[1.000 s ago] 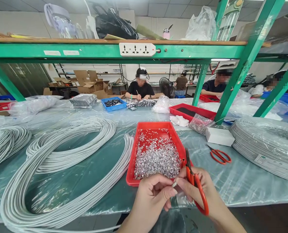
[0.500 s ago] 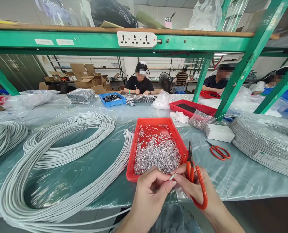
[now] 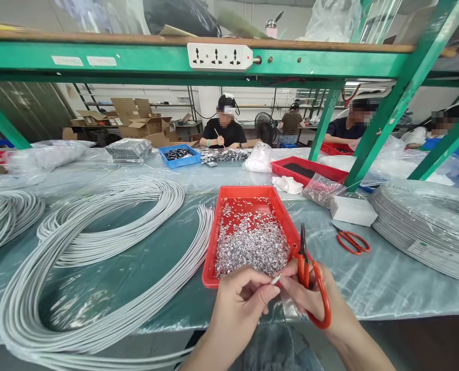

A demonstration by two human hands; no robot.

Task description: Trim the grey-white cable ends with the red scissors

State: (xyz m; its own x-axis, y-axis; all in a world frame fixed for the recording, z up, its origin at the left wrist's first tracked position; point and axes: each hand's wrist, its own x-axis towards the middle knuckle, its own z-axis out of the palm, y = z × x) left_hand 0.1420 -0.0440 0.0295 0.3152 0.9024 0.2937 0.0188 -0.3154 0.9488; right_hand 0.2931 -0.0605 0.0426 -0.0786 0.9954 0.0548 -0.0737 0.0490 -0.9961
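Note:
My left hand point(image 3: 237, 304) is closed, pinching the tip of a pale grey-white cable point(image 3: 276, 279) between thumb and forefinger. My right hand point(image 3: 338, 303) has a pair of scissors point(image 3: 302, 251) with red-orange handles hooked in its palm, blades pointing up and away. Its thumb and fingertips meet at the cable's tip; whether they pinch a small part there is too small to tell. Just beyond both hands lies a red tray point(image 3: 210, 257) of small shiny metal pieces point(image 3: 252, 245).
Coiled cable bundles point(image 3: 28, 288) spread over the left. On the right lie a second pair of scissors point(image 3: 352, 241), a white box point(image 3: 353, 210) and a large wrapped cable coil point(image 3: 426, 232). A green shelf frame point(image 3: 136, 64) crosses above. Co-workers point(image 3: 224, 126) sit beyond the table.
My view has shifted slightly. Both hands stay together at the cable tip, with the right fingertips turned a little; a trailing cable near my left forearm has dropped lower.

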